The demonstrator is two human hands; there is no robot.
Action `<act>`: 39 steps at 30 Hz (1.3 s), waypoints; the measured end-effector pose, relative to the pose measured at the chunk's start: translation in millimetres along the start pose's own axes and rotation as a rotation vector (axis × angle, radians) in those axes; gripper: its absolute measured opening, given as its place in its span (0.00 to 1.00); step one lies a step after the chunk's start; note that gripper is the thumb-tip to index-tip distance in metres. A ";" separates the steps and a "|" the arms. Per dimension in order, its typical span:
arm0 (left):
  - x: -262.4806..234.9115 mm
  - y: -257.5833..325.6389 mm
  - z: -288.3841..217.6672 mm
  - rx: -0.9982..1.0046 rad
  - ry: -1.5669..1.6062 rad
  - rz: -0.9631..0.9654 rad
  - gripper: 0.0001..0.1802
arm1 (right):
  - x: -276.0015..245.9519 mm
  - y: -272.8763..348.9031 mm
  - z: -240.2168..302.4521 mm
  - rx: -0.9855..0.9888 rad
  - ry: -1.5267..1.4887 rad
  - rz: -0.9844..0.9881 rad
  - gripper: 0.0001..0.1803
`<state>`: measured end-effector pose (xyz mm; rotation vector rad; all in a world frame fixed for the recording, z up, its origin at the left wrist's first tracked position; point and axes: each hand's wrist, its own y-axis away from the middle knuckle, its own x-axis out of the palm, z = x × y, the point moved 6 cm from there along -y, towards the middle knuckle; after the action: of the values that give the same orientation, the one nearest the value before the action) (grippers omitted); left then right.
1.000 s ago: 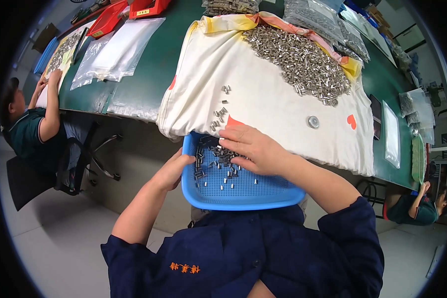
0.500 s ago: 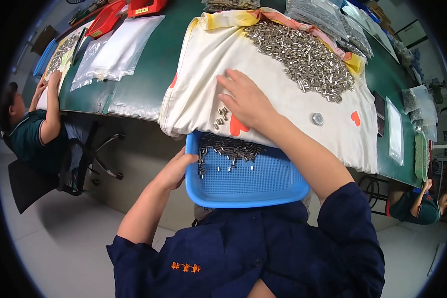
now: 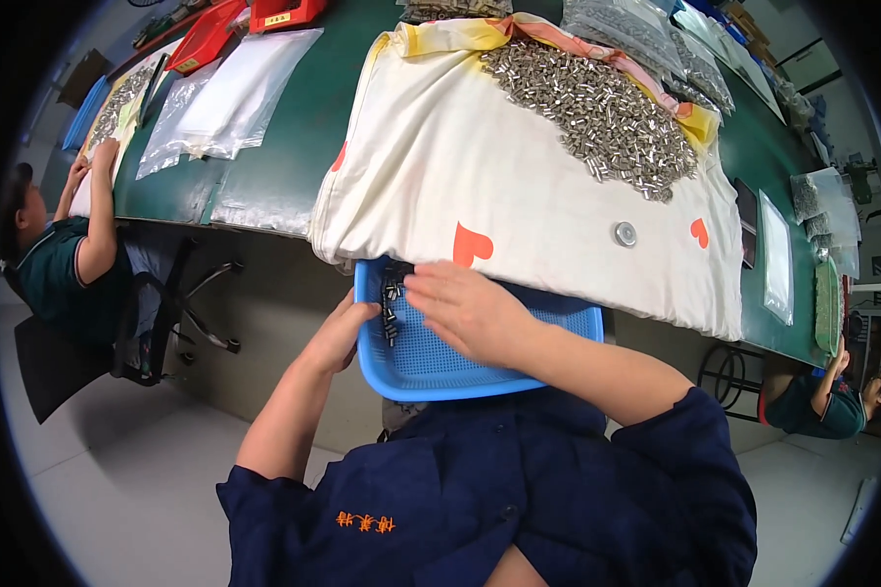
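Observation:
My left hand grips the left rim of a blue mesh-bottomed plastic basket, thumb over the edge. The basket sits at the table's front edge, partly under the hanging cloth. My right hand is over the basket, fingers stretched out and holding nothing visible. Small dark metal cylinders lie along the basket's left side; my right hand hides others. A white cloth with red hearts covers the table before me. On its far right part lies a large heap of small silvery metal cylinders.
A round metal piece rests on the cloth. Clear plastic bags and red bins are at the left of the green table. Filled bags stand behind the heap. Co-workers sit at left and right.
My right hand has moved from the cloth back toward me, over the basket. The few loose cylinders near the cloth's front edge no longer lie there. My left hand still holds the rim.

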<state>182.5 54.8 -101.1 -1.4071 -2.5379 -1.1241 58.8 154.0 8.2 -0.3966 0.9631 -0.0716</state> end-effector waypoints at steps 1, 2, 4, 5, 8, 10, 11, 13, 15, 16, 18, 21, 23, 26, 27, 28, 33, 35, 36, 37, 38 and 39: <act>-0.8 0.0 3.0 0.001 -0.007 -0.003 0.32 | 3.3 6.0 2.9 0.021 -0.081 0.059 0.17; -2.2 1.3 7.1 -0.010 -0.004 -0.032 0.32 | 4.1 10.5 4.2 0.041 -0.162 0.117 0.17; -1.1 8.9 12.4 -0.020 -0.019 -0.074 0.32 | -16.2 20.5 2.8 0.054 -0.161 0.085 0.17; -2.0 15.5 15.4 -0.031 0.006 -0.095 0.32 | -29.8 24.2 -3.9 0.111 -0.144 -0.010 0.15; -24.5 38.6 41.1 -0.018 0.029 -0.178 0.33 | -70.5 35.4 -15.9 0.266 -0.179 -0.215 0.12; -40.8 59.9 56.8 -0.063 0.064 -0.251 0.33 | -86.2 50.4 -25.4 0.412 -0.230 -0.256 0.12; -44.4 72.2 59.6 -0.055 0.059 -0.257 0.33 | -94.0 57.3 -27.5 0.448 -0.238 -0.268 0.11; -58.0 99.7 62.9 -0.025 0.065 -0.278 0.31 | -101.1 68.2 -29.2 0.464 -0.289 -0.311 0.11; -73.1 130.4 67.8 -0.032 0.099 -0.361 0.32 | -104.5 75.4 -29.9 0.512 -0.392 -0.351 0.11; -83.0 148.3 72.8 -0.050 0.124 -0.390 0.32 | -106.1 75.7 -27.2 0.508 -0.403 -0.354 0.11; -97.6 177.8 80.7 -0.022 0.137 -0.494 0.32 | -101.4 75.4 -21.9 0.484 -0.786 -0.337 0.11; -120.7 230.5 92.0 0.074 0.170 -0.664 0.33 | -127.1 61.0 27.0 0.183 -1.176 -0.144 0.10; -130.9 261.2 87.7 0.137 0.189 -0.738 0.33 | -146.2 51.9 65.5 -0.240 -1.417 0.035 0.10; -123.7 273.9 53.3 0.304 0.197 -0.753 0.35 | -179.7 66.6 110.1 -0.809 -1.592 0.205 0.15; -115.5 265.9 32.9 0.380 0.188 -0.721 0.34 | -195.6 68.6 116.4 -0.735 -1.621 0.249 0.14; -118.0 287.2 25.7 0.467 0.181 -0.770 0.34 | -195.9 52.2 117.3 -0.753 -1.601 0.400 0.12; -107.3 263.9 -46.5 0.624 0.232 -0.717 0.35 | -200.3 71.3 119.8 -0.748 -1.624 0.257 0.11; -92.6 235.8 -74.2 0.627 0.264 -0.660 0.35 | -197.9 80.7 114.3 -0.739 -1.641 0.142 0.11; -83.1 217.7 -87.0 0.639 0.256 -0.609 0.36 | -197.6 83.0 109.9 -0.735 -1.652 0.088 0.11; -81.3 200.0 -97.6 0.634 0.304 -0.551 0.36 | -198.9 85.4 107.1 -0.738 -1.649 0.089 0.11; -75.9 182.2 -108.9 0.599 0.331 -0.539 0.36 | -200.3 88.9 105.7 -0.714 -1.637 0.110 0.11; -71.1 161.6 -121.2 0.628 0.358 -0.441 0.35 | -201.5 91.7 103.3 -0.689 -1.625 0.131 0.11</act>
<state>308.7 -16.5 56.5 -0.4727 -2.6267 -0.4507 16.2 316.6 185.5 -0.8074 -0.6461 0.6411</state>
